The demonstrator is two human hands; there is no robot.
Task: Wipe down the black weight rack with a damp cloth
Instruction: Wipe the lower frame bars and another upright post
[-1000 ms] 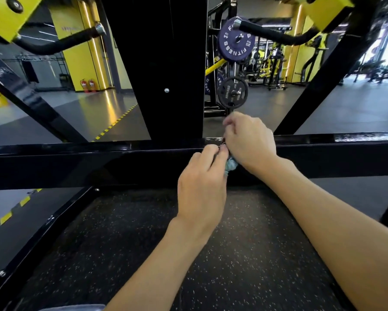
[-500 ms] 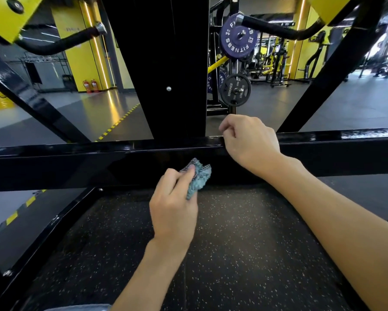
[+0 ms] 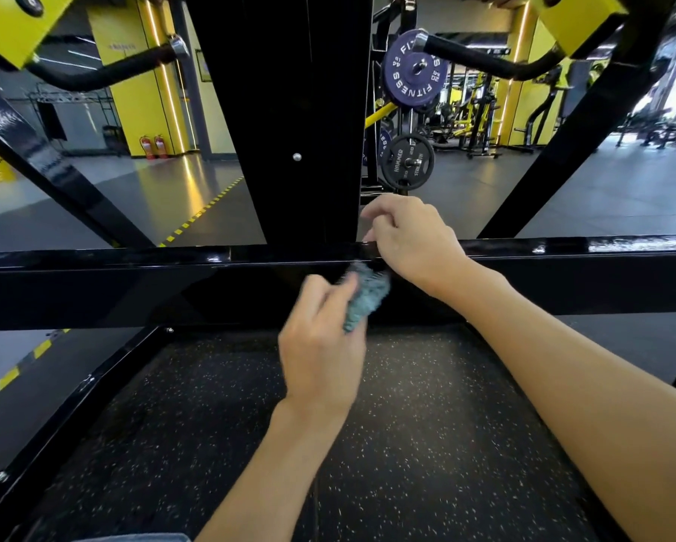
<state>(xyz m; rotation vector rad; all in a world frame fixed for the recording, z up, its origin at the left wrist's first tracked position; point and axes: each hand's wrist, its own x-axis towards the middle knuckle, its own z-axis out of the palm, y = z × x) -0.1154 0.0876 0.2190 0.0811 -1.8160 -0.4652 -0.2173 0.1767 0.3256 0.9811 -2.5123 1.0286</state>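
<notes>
A person's left hand [image 3: 320, 346] pinches a crumpled blue-grey cloth [image 3: 367, 297], blurred, between thumb and curled fingers against the front face of the black weight rack's crossbeam [image 3: 133, 287], at the centre of the view. Just beside it at 1 o'clock, the right hand [image 3: 414, 240] rests on the beam's top edge, its fingers curled with nothing visible in them. A wide black post [image 3: 289, 111] rises from the beam at 12 o'clock. Behind it at 1 o'clock hang two weight plates: a purple plate [image 3: 412, 70] lettered "FITNESS" and, below it, a black plate [image 3: 407, 161] marked "HAMMER"; their smaller print is too fine to read. Two red fire extinguishers [image 3: 153, 146] stand against a yellow wall at 10 o'clock. A speckled rubber mat [image 3: 426, 444] lies inside the rack's base frame at 6 o'clock.
</notes>
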